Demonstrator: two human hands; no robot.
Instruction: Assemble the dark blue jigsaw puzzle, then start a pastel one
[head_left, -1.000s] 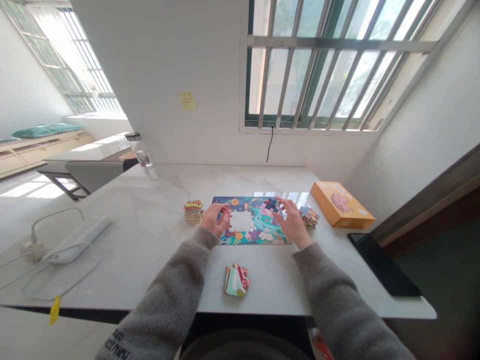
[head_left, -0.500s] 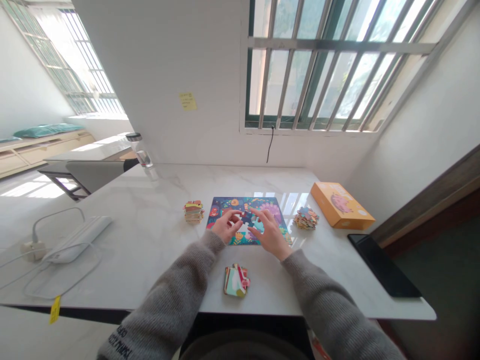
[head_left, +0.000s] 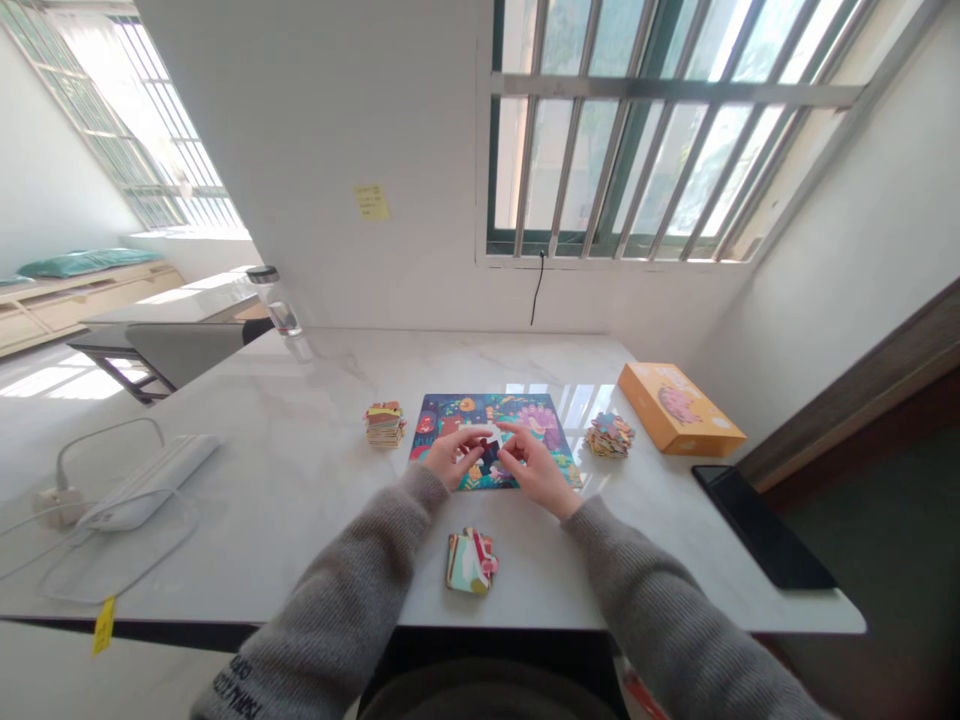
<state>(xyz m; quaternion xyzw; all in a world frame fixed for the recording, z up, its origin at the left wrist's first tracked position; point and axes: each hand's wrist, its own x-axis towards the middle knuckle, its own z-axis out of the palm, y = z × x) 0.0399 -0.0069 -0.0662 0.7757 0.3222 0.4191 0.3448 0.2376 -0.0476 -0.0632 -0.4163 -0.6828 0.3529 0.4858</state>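
Note:
A colourful jigsaw puzzle [head_left: 544, 420] lies on the white marbled table, with a white gap showing near its middle. Over that gap, a dark puzzle piece [head_left: 490, 455] is held between my two hands. The fingers of my left hand [head_left: 453, 455] pinch its left side, while my right hand [head_left: 536, 465] grips the right side. Fingertips cover part of the piece, and I cannot tell whether it touches the puzzle below. Close to my forearms sits a small stack of pieces [head_left: 471, 563] with a pale green one on top.
Another stack of puzzle pieces [head_left: 385, 424] stands left of the puzzle, and a loose pile [head_left: 610, 436] lies to its right. Further right are an orange box [head_left: 679, 410] and a black tablet [head_left: 761, 525]. A white power strip [head_left: 154, 482] with cables and a bottle [head_left: 277, 302] are leftward.
The dark piece has moved slightly down toward me and turned, exposing more of the white gap behind it. My fingers have closed in around it. The camera view has shifted a little.

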